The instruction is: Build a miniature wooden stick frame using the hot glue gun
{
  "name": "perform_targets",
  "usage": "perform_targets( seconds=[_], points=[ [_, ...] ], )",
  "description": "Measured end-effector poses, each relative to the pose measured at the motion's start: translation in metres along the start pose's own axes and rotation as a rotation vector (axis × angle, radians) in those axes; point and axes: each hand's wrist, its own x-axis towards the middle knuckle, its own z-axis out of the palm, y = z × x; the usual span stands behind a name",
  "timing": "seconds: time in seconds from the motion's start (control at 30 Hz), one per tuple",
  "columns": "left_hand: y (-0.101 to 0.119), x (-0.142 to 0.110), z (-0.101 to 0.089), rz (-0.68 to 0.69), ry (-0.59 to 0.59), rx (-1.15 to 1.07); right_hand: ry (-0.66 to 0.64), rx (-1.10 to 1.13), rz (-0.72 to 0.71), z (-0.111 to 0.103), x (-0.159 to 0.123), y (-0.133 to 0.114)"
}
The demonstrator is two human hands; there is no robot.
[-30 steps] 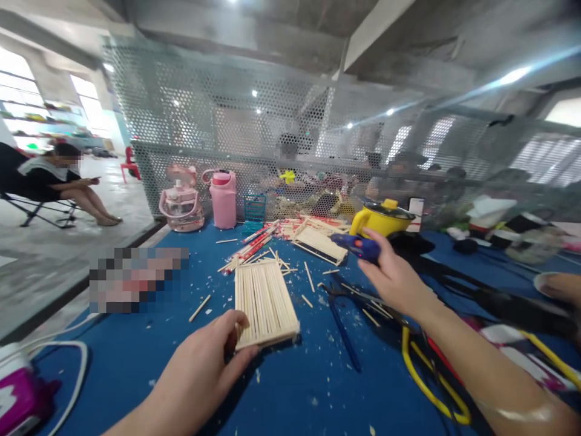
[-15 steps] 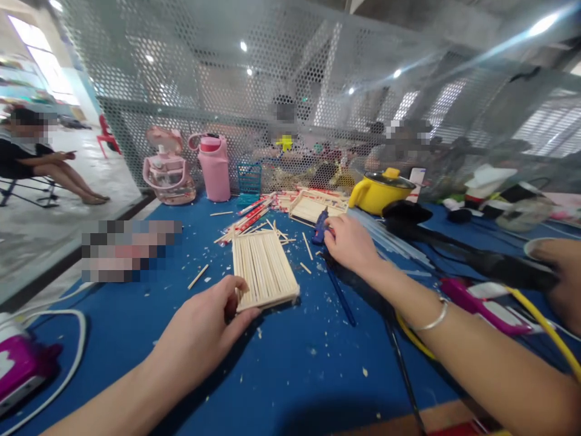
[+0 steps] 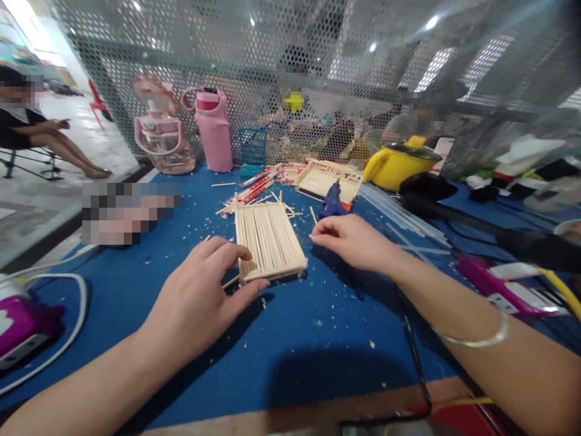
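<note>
A flat panel of glued wooden sticks lies on the blue table cover. My left hand rests at its near left corner, with fingers curled on top of the panel and the thumb against its near edge. My right hand sits just right of the panel, thumb and forefinger pinched on the tip of a small wooden stick. A blue glue gun stands on the table beyond my right hand, with no hand on it.
Loose sticks and a second stick frame lie further back. A yellow pot, a pink bottle, a clear pink jug and a blue basket line the mesh screen. A purple device sits left; cables run right.
My right hand set the glue gun down on the table, then came back to pinch a stick beside the panel. My left hand stayed on the panel. The view tipped downward.
</note>
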Motion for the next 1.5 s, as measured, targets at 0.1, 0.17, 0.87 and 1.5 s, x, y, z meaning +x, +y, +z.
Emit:
perform_targets(
  seconds=[0.1,0.17,0.87,1.5],
  points=[
    [0.009,0.007,0.000,0.136,0.037,0.030,-0.057,0.660,0.056,-0.002,-0.020,-0.007],
    [0.018,0.014,0.002,0.189,-0.006,0.087,-0.122,0.972,0.066,0.002,-0.028,-0.009],
    [0.022,0.015,0.023,0.268,0.011,0.135,-0.217,1.322,-0.161,0.017,-0.044,-0.005],
    [0.020,0.018,0.025,0.265,0.036,0.079,0.465,0.321,-0.390,0.022,-0.042,-0.013]
  ],
)
